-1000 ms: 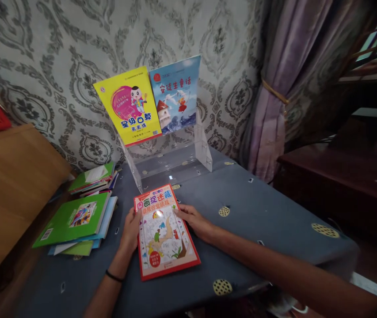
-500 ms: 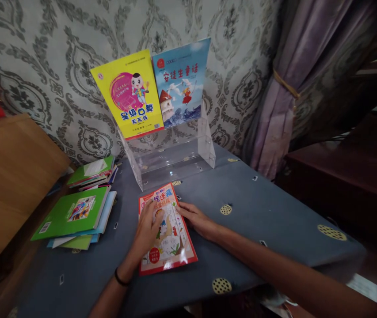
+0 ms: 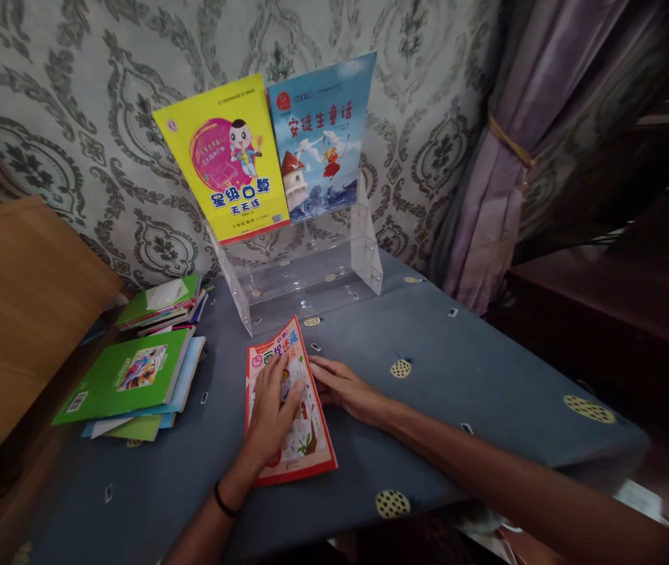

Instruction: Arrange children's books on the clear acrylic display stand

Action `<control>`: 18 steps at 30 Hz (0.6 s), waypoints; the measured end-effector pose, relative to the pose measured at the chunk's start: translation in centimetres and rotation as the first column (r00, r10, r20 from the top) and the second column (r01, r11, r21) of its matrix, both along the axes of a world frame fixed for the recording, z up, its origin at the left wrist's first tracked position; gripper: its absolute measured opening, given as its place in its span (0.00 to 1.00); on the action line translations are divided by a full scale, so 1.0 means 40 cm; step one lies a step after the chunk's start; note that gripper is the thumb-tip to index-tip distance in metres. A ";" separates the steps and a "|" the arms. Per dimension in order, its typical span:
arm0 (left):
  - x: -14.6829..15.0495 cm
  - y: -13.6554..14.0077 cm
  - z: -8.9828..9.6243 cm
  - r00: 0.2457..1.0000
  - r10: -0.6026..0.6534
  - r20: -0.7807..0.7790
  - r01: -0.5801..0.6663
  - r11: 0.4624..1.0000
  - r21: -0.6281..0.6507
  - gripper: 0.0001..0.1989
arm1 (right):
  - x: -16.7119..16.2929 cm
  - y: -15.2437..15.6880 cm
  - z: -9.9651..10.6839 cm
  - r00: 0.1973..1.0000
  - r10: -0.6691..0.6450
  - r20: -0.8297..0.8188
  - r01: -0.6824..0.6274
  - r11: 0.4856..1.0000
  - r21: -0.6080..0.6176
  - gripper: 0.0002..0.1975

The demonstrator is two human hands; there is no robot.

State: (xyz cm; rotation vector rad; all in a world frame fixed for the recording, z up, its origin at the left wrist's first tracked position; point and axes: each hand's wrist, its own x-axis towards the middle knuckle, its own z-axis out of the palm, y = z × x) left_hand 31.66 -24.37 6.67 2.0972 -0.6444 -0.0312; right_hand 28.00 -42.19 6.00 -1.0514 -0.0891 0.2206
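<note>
A red-bordered children's book (image 3: 308,420) with a cartoon cover lies on the table, its right side lifted and slightly bent. My left hand (image 3: 270,408) rests flat across the cover, fingers stretched out. At the book's right edge is my right hand (image 3: 349,392), its fingers closed against that edge, with the fingertips partly hidden behind it. Beyond my hands stands a clear acrylic book rack (image 3: 304,298). Its top tier bears a yellow workbook (image 3: 225,161) and a blue storybook (image 3: 323,141), side by side.
To the left, several books and booklets are stacked in two piles, a green book (image 3: 104,384) on the nearer one. A wooden panel (image 3: 28,290) stands beside them. The blue-grey tablecloth (image 3: 457,377) has pineapple prints. A purple curtain (image 3: 487,220) hangs at the back right.
The book's right edge has come up and shifted left, so the cover now tilts and bends. My right hand has moved slightly left with it. My left hand stays on the cover.
</note>
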 end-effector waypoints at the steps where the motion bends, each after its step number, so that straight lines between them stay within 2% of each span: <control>1: -0.003 -0.001 0.005 0.999 -0.013 -0.033 0.012 0.999 -0.039 0.30 | 0.000 0.004 0.001 1.000 0.003 0.008 -0.003 1.000 -0.009 0.31; 7: -0.021 -0.010 0.047 0.960 -0.109 -0.258 0.049 0.972 -0.229 0.34 | 0.010 0.033 -0.009 0.998 -0.050 0.032 0.054 0.990 -0.130 0.37; 11: -0.024 -0.008 0.061 0.938 -0.125 -0.324 0.030 0.958 -0.285 0.35 | 0.009 0.037 -0.013 0.998 -0.066 0.010 0.067 0.991 -0.120 0.37; 14: -0.036 -0.007 0.046 0.926 -0.100 -0.365 -0.027 0.945 -0.326 0.34 | 0.002 0.034 -0.010 0.993 -0.115 -0.023 0.113 0.991 -0.067 0.34; 18: -0.040 -0.022 -0.006 0.916 -0.008 -0.401 -0.147 0.923 -0.356 0.29 | 0.000 0.026 -0.011 0.995 -0.102 -0.009 0.102 0.995 -0.009 0.35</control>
